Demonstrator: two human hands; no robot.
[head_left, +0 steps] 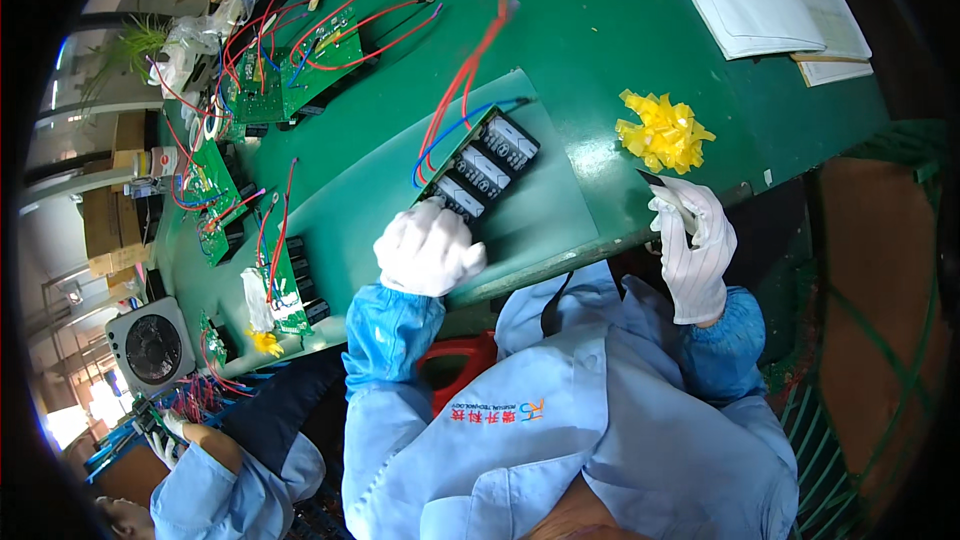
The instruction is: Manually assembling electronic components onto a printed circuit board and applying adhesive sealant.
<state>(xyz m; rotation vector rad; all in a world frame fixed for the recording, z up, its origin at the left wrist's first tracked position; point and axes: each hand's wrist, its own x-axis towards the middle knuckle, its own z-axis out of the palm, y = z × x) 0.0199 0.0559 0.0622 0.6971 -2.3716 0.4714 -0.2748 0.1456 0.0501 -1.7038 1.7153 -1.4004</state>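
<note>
My left hand [430, 250], in a white glove, is closed at the near end of a green circuit board [492, 121]. The board is tilted, with several large black capacitors [484, 172] facing my right side. Red wires [470, 65] and a blue wire [460, 123] rise from its far edge. The fingertips of my left hand are partly hidden. To the right, my right hand [694, 252], also white-gloved, pinches a slim pale tool [676, 202] with a dark flat tip; its exact kind is unclear. Just beyond that tip lies a heap of yellow tape pieces [665, 132].
A translucent sheet [560, 195] lies under the board on the green table [590, 0]. More wired circuit boards [325, 65] stand along the left. Papers [745, 0] lie at the far right. A fan [152, 345] and a co-worker [225, 480] are at the left.
</note>
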